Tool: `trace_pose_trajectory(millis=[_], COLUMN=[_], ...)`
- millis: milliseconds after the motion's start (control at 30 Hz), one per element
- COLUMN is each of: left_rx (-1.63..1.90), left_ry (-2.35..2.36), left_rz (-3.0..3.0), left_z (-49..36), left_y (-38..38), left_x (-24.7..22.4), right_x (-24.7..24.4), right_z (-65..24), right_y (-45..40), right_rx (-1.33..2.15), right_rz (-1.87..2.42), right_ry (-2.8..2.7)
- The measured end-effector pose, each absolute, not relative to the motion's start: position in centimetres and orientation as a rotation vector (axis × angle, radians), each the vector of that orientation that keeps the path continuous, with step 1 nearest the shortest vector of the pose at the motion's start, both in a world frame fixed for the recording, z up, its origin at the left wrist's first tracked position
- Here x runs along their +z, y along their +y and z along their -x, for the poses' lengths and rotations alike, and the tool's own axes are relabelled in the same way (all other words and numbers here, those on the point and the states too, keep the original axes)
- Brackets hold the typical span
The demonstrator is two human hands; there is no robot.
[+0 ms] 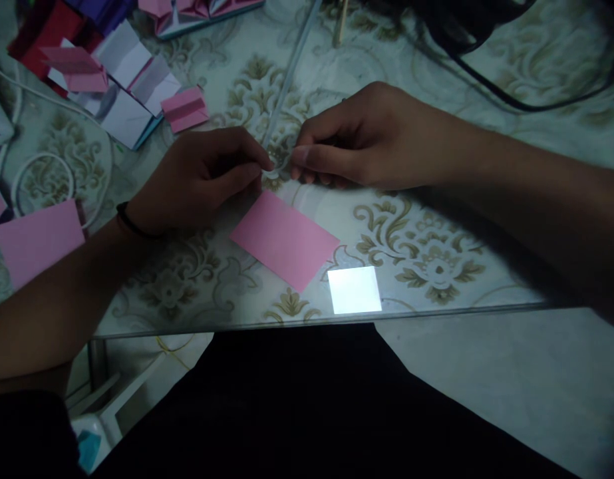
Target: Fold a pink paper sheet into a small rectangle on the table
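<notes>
A pink paper rectangle (287, 241) lies flat and slanted on the patterned tabletop, its upper corner close below my left fingertips. My left hand (207, 169), with a dark band at the wrist, is closed with thumb and forefinger together. Facing it across a small gap, my right hand (351, 143) is closed too, its fingers curled against the thumb. Whatever either pinch may hold is too small or hidden to make out. A pale narrow strip (289, 76) runs from the far edge down towards the gap between my hands.
Folded white paper pieces (124, 60), a small pink folded piece (184, 108) and a red one (50, 33) lie at the far left. Nearer are a white cable (42, 156) and pink sheets (40, 239). A black cord (516, 103) loops far right. A bright white patch (354, 290) shows near the front edge.
</notes>
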State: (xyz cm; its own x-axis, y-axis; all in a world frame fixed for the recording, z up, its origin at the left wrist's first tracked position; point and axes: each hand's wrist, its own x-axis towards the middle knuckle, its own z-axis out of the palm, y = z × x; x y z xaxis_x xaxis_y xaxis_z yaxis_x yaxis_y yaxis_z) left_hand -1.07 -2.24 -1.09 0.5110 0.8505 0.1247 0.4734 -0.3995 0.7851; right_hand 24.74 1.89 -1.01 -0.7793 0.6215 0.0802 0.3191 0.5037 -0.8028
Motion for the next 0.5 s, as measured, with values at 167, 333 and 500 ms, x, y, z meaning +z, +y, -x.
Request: trace_pose_trajectory(millis=[167,333,500], left_rx=[0.692,0.682,0.7], left_ry=[1.071,1.078,1.059], left_rz=[-2.045,-2.078,-2.071], left_z=[1.06,1.06,1.09], left_y=[-2.26,-2.3,-2.23], left_x=[-1.06,-1.06,-1.18], right_x=[-1.08,-1.07,-1.04], right_z=[-24.62,-24.64,-24.76], right_y=[1.9,1.82,1.87], right_rx=[1.164,1.177,1.164], right_rz=[0.782,0.776,0.782], right_ry=[-2.398,-2.39,-2.399])
